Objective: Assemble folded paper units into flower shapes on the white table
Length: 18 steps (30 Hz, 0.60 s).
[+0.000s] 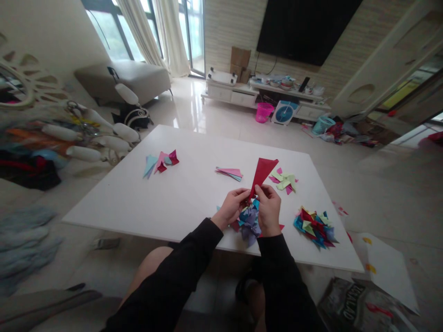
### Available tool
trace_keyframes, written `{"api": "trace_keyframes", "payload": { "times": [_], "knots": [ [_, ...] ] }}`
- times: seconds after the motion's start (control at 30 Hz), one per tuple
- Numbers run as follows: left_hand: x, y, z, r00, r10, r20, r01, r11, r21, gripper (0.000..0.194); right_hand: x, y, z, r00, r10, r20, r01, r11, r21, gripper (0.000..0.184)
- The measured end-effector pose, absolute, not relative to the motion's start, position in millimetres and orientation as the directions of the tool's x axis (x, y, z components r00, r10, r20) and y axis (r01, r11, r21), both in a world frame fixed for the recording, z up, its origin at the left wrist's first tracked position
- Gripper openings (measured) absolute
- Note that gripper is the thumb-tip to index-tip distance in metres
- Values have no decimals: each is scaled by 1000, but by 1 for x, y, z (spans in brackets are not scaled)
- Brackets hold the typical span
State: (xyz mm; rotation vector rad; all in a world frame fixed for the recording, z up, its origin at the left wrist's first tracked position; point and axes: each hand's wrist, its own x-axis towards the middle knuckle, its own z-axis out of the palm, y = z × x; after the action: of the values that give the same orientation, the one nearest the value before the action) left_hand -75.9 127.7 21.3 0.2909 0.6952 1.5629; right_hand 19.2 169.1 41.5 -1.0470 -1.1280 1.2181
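Between both hands, above the white table, a folded red paper (263, 171) stands up with its wide end at the top. My left hand (232, 206) pinches its narrow lower end. My right hand (270, 205) is closed on the paper's right side, thumb against it. Under the hands lies a heap of blue and purple folded paper pieces (249, 226), partly covered by them. Just beyond is a small stack of narrow pink and light blue folded papers (230, 173). A pale green and pink folded-paper pile (284, 180) sits beyond my right hand.
The white table (166, 198) also bears a multicoloured heap of folded paper (315, 227) at right and light blue, pink and red folded pieces (161, 162) at far left. A lamp with white shades (114, 138) stands beside its left edge. A bag (367, 306) lies on the floor at right.
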Motion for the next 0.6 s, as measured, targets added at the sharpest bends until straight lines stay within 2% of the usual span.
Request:
{"api": "trace_keyframes", "payload": {
  "times": [0.1,0.17,0.33,0.6],
  "knots": [
    [-75,122,25,-113,961,-252,-874,24,486,34,16,166,43,8,998,70,-160,70,-985,30],
    [-75,119,29,-121,959,-255,-886,11,463,34,13,163,43,-2,998,68,-170,67,-983,31],
    [-82,117,33,-211,941,-264,-849,-43,527,33,6,158,45,-8,998,66,-160,64,-985,33],
    [-90,117,31,-230,933,-278,-812,-26,583,34,2,157,45,-11,998,55,-99,54,-994,32]
  ]
}}
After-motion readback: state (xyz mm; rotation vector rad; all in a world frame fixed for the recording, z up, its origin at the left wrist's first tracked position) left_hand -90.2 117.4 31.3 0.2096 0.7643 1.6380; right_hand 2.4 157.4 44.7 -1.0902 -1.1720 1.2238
